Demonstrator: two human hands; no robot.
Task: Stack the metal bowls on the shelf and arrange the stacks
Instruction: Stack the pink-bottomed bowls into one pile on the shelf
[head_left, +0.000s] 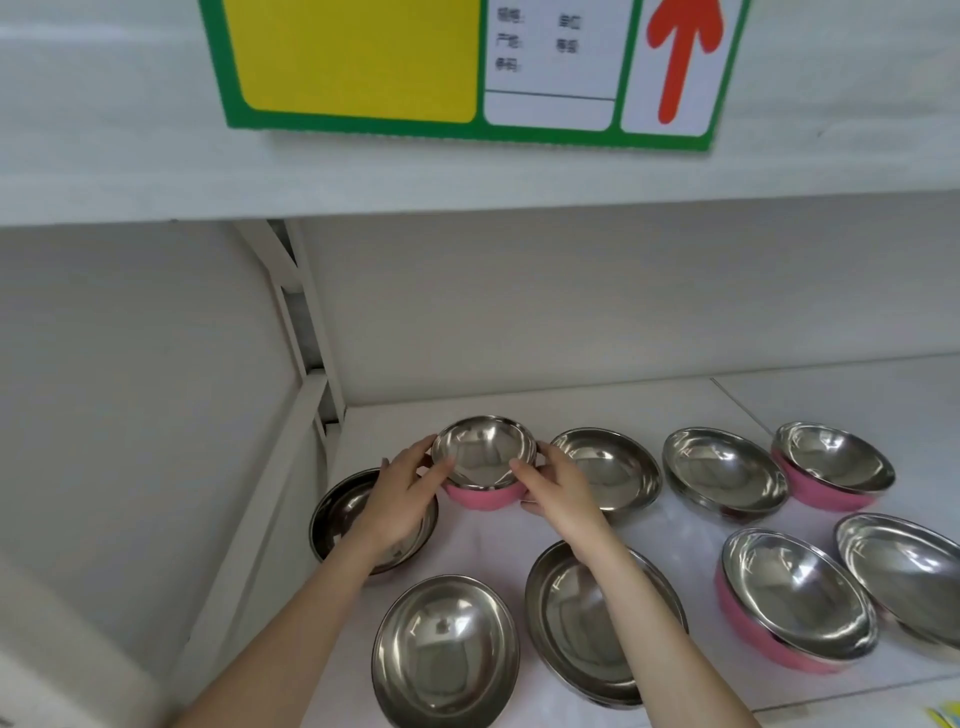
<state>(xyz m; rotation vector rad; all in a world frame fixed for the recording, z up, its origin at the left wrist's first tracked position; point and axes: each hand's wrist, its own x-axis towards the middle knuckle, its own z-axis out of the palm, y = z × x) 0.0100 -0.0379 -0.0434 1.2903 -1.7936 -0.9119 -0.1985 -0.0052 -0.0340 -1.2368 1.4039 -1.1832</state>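
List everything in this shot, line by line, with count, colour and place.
Pink-sided bowls: three, steel inside; held bowl at back left, one back right, one front right.
Plain steel bowls: six, silver; spread over the shelf, e.g. front left.
Shelf: one, white.
Sign: one, green, yellow, red arrow; shelf edge above.
Left hand: grips held bowl's left side.
Right hand: grips its right side.
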